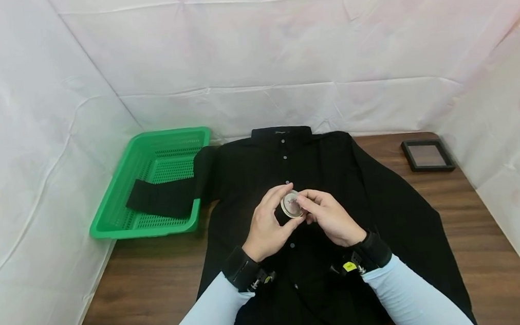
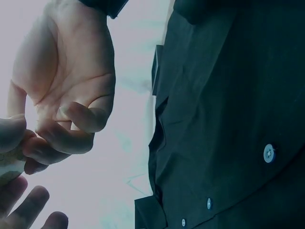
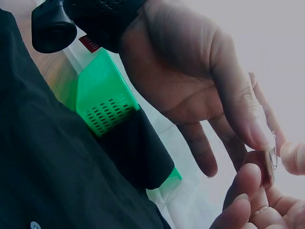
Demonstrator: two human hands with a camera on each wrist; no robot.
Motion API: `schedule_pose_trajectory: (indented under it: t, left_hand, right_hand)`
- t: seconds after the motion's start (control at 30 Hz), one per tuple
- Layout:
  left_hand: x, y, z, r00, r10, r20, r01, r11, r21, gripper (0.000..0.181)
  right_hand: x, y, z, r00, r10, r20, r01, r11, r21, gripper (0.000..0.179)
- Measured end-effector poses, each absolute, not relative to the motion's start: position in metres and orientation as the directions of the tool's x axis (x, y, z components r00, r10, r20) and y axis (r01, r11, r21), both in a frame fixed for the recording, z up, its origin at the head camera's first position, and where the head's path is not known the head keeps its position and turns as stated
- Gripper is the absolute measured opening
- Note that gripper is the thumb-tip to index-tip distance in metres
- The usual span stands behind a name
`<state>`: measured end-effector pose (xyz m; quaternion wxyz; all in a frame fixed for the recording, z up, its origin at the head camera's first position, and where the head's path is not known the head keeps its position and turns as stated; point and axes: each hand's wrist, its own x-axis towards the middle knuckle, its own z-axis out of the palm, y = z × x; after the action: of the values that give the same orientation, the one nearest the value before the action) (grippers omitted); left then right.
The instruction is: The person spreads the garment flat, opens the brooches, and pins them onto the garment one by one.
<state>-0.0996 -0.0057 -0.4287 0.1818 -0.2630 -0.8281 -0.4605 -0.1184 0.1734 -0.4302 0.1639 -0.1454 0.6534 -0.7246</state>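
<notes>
A small round pin badge (image 1: 292, 204) with a silvery back is held in front of my chest, over a black button-up shirt (image 1: 247, 174). My left hand (image 1: 267, 224) grips it by the rim, thumb on the near side and fingers on the far side. From the other side my right hand (image 1: 332, 218) pinches it, fingertips at the back face. Seen edge-on in the right wrist view, the badge (image 3: 269, 167) shows a thin metal pin. The left wrist view shows the right hand's palm (image 2: 71, 81) with its fingers curled.
A green perforated basket (image 1: 101, 229) stands at the left, with one shirt sleeve (image 1: 163, 198) lying in it. At the back right of the brown wooden table (image 1: 146, 291) lies a small black frame (image 1: 429, 170). White sheeting (image 1: 259, 44) surrounds the table.
</notes>
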Motion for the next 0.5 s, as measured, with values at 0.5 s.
schedule_pose_trajectory:
  t: [0.5]
  left_hand:
    - [-0.0987,-0.0071,-0.4285,-0.83,0.286,0.478,0.557,0.436,0.707,0.068]
  right_hand:
    - [-0.1201,0.1687,-0.4399,-0.897,-0.441,-0.01,0.076,-0.132,-0.988,0.031]
